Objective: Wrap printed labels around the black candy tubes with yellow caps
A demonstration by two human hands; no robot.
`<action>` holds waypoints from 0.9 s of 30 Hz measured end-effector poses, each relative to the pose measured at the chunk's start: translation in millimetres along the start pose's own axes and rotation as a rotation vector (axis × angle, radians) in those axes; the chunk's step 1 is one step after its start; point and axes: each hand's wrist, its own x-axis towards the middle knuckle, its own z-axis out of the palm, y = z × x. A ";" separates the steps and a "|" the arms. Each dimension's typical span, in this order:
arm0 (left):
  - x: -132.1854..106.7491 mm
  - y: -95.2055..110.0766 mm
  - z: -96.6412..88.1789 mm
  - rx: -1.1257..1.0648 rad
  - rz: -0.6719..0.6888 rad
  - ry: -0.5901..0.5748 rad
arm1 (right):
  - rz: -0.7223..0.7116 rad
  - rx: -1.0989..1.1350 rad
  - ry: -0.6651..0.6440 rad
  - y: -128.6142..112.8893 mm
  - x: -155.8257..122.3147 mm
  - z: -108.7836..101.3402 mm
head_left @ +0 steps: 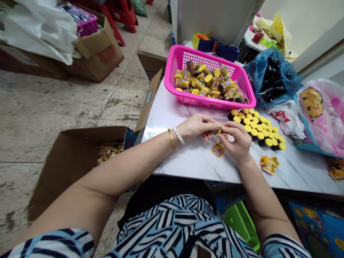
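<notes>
Two bare hands meet above the table, and their fingertips pinch together one small yellow piece, which is mostly covered by the fingers. The left hand holds it from one side, the right hand from the other. Just below them lies a flat printed label, yellow with many colours; its letters are too small for me to read. More loose labels lie in a little pile to the right. Beyond the right hand stand short black cylinders with round yellow caps, close together in slanting rows. The pink basket is of plastic, with a lattice wall, and it carries many cylinders in shiny printed wrap. A thin white bag has a red mark, not legible from here; a clear bag beside it shows a yellow cartoon face. The blue bag is crinkled and holds glossy black pieces. The tabletop looks like white marble with grey veins.
</notes>
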 end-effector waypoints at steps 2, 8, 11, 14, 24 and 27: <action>-2.2 2.3 2.0 0.025 0.058 -0.018 | 0.027 0.005 0.025 -1.4 -1.5 2.4; -1.4 2.4 4.0 0.098 0.195 -0.039 | 0.319 0.394 0.082 3.1 0.1 10.3; 0.4 -1.5 3.3 0.091 0.111 -0.114 | 0.393 0.525 -0.072 10.6 2.3 5.4; -0.1 -3.0 3.8 0.016 0.067 -0.133 | 0.380 0.592 -0.116 16.7 1.4 1.9; -0.4 2.1 4.4 -0.002 0.031 -0.016 | 0.387 0.557 0.075 11.5 -0.1 6.5; 1.5 -1.1 6.0 -0.010 0.016 0.063 | 0.337 0.473 -0.016 12.2 1.3 3.7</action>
